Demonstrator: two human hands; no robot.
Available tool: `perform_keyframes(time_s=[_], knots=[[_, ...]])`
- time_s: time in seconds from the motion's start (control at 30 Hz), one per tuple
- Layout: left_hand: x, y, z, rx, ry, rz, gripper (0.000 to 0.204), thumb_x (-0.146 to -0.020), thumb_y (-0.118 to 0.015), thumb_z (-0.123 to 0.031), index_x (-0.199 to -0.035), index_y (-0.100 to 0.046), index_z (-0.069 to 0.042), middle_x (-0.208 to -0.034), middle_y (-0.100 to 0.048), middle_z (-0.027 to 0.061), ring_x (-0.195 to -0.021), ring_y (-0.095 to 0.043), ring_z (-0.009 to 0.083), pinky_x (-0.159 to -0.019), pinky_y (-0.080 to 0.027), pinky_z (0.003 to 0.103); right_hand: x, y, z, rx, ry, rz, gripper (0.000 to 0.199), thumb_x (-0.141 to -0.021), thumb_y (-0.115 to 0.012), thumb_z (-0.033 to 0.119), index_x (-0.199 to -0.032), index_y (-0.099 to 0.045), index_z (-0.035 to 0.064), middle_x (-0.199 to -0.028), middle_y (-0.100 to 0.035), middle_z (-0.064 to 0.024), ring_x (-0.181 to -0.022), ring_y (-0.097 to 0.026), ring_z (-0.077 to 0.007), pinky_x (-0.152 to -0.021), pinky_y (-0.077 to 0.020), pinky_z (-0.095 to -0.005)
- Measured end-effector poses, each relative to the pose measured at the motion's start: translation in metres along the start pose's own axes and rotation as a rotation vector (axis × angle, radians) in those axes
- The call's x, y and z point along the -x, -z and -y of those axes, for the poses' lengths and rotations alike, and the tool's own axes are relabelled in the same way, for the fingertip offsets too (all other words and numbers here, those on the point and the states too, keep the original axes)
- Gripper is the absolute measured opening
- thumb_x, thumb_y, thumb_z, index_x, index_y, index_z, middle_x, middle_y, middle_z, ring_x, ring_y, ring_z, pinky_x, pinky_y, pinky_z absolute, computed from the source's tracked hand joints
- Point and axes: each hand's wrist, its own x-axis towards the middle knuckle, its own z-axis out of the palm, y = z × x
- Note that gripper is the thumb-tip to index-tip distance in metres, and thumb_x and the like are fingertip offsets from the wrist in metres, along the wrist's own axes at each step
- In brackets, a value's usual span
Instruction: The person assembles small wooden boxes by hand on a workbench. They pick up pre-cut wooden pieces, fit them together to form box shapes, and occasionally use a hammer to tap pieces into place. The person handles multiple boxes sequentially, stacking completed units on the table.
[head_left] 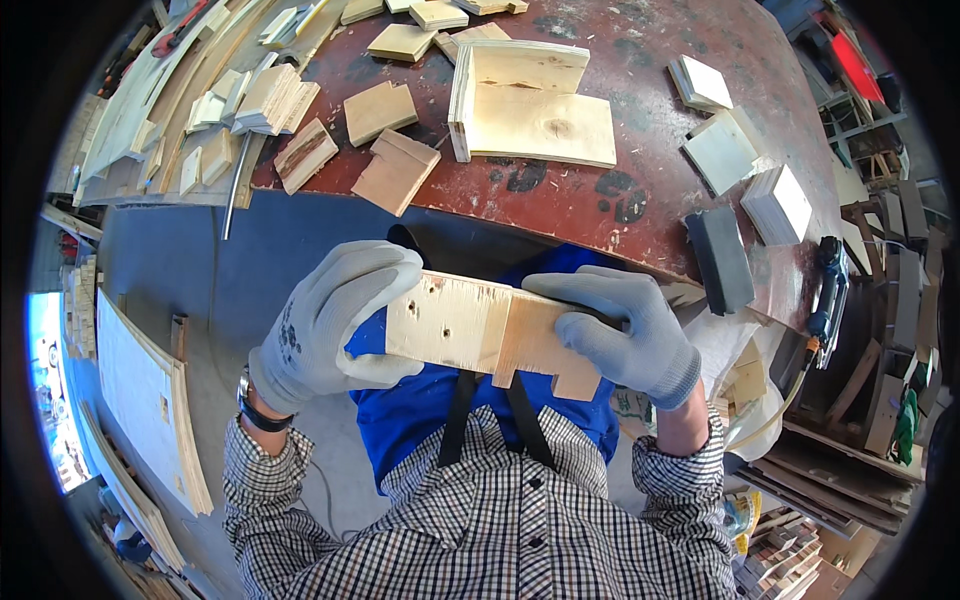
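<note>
We see a red worktop [650,135] with dark spots [622,196]. Wood blocks [381,111] lie about on it, and a dark grey block [720,262] sits near its right edge. Big flat boards [145,395] stand at our left, over a grey floor [335,470]. Our left hand [328,308] and right hand [632,328] each hold one end of a wood piece [450,325], between us and the worktop.

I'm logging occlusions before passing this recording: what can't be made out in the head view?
Far face of the flat pale-and-tan wooden piece: head view; hidden by its own near face.
That piece's upper right corner: head view; covered by the right hand in a grey fabric glove.
Details in the bright white opening at left: head view; too small, washed out by glare.
</note>
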Motion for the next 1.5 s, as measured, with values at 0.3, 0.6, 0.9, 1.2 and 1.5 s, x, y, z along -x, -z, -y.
perform_keyframes(time_s=[0.3, 0.6, 0.9, 1.2, 1.5], knots=[[-0.002, 0.002, -0.001, -0.051, -0.014, 0.036, 0.092, -0.06, -0.098, -0.022, -0.141, -0.059, -0.005, -0.137, -0.063, 0.0196, -0.122, -0.066, 0.0402, -0.099, -0.056, 0.049, 0.001, 0.0, -0.009, -0.032, 0.008, 0.0, 0.049, -0.088, -0.066, 0.023, -0.129, -0.072, -0.0038, -0.102, -0.076, -0.0164, -0.083, -0.073, -0.0205, -0.079, -0.0596, -0.0322], [0.031, 0.025, 0.068, -0.361, 0.513, -0.482, 0.074, -0.075, -0.092, -0.015, -0.138, -0.056, -0.001, -0.127, -0.065, 0.0157, -0.112, -0.067, 0.0261, -0.098, -0.055, 0.04, -0.022, 0.012, -0.027, -0.278, -0.095, -0.432, 0.059, -0.099, -0.067, 0.016, -0.153, -0.051, -0.003, -0.101, -0.068, -0.0064, -0.083, -0.06, -0.009, -0.074, -0.0517, -0.025], [0.036, 0.011, 0.164, -0.673, 0.722, -0.587, 0.055, -0.084, -0.089, -0.021, -0.127, -0.06, -0.001, -0.117, -0.066, 0.0143, -0.105, -0.067, 0.0277, -0.094, -0.055, 0.039, -0.136, 0.033, -0.042, -0.319, -0.126, -0.574, 0.056, -0.098, -0.067, 0.014, -0.148, -0.051, -0.0076, -0.107, -0.071, -0.0159, -0.072, -0.064, -0.011, -0.06, -0.0529, -0.0251], [0.027, -0.006, 0.169, -0.608, 0.73, -0.597, 0.053, -0.097, -0.077, -0.032, -0.136, -0.059, 0.0, -0.136, -0.061, 0.02, -0.125, -0.058, 0.0351, -0.107, -0.047, 0.046, -0.153, 0.024, -0.06, 0.854, 0.002, -0.484, 0.072, -0.088, -0.077, 0.052, -0.137, -0.059, 0.002, -0.124, -0.061, -0.0239, -0.11, -0.066, -0.0392, -0.094, -0.0558, -0.0475], [0.018, -0.037, 0.108, -0.85, 0.322, -0.46, 0.075, -0.091, -0.081, -0.029, -0.154, -0.047, -0.005, -0.157, -0.048, 0.0206, -0.145, -0.043, 0.0417, -0.12, -0.036, 0.054, -0.154, 0.018, -0.08, 0.874, 0.109, -0.634, 0.065, -0.085, -0.081, 0.049, -0.137, -0.062, 0.013, -0.119, -0.06, -0.0159, -0.109, -0.064, -0.0341, -0.085, -0.0575, -0.0451]])
